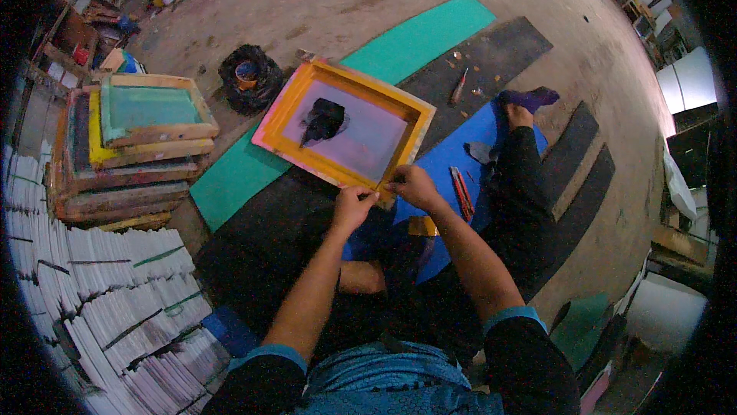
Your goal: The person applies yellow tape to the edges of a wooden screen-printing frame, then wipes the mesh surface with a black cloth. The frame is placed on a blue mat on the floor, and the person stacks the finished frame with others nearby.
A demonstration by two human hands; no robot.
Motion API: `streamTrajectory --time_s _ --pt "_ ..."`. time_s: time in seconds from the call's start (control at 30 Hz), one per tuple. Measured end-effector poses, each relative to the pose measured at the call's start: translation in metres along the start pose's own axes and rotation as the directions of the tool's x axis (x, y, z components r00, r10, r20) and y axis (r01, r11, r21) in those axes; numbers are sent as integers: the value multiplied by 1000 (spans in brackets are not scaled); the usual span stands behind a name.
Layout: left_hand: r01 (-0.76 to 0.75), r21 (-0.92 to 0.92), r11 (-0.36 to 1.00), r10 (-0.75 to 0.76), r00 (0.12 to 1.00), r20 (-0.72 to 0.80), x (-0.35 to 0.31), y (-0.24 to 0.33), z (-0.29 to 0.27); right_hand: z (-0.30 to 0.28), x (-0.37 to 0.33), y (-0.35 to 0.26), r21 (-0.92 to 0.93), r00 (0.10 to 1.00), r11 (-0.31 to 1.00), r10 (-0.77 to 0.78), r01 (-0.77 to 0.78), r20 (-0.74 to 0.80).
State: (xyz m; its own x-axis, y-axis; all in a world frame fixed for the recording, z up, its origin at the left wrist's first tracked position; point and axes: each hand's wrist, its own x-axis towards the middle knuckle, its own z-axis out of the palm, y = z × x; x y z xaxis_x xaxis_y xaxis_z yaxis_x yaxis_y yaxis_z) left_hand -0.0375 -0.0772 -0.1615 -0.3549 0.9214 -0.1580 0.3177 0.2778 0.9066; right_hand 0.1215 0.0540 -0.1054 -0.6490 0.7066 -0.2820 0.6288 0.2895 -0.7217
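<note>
A rectangular screen-printing frame (pixel 414 141) with orange-yellow inner sides lies tilted in front of me. Its pale mesh (pixel 367 141) carries a black patch (pixel 323 121) left of the middle. At the frame's near corner my left hand (pixel 354 208) has thumb and finger pinched together. My right hand (pixel 415 188) is closed too, just right of it at the same corner. Whether the fingertips grip the frame's edge or a thin strip on it is too small to tell. A roll of brown tape (pixel 423 226) sits below my right hand.
A red utility knife (pixel 462 194) lies on a blue mat (pixel 441 160) to the right, near my outstretched leg. Green strips (pixel 418 39) and dark mats extend beyond. Stacked frames (pixel 153 112), bundled paper (pixel 123 261) and a pot in black plastic (pixel 250 79) stand left.
</note>
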Motion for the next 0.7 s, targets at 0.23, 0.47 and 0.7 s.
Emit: streamTrajectory --time_s 0.23,0.47,0.7 --pt "51 132 990 -36 993 -116 0 -17 16 17 -2 3 -120 995 989 81 -87 -55" --pt "82 278 957 -47 991 -129 1 -8 15 35 4 24 -189 991 981 30 -54 -129" --pt "153 376 914 -125 987 -98 2 -4 14 33 1 17 -223 989 973 29 -61 -144"
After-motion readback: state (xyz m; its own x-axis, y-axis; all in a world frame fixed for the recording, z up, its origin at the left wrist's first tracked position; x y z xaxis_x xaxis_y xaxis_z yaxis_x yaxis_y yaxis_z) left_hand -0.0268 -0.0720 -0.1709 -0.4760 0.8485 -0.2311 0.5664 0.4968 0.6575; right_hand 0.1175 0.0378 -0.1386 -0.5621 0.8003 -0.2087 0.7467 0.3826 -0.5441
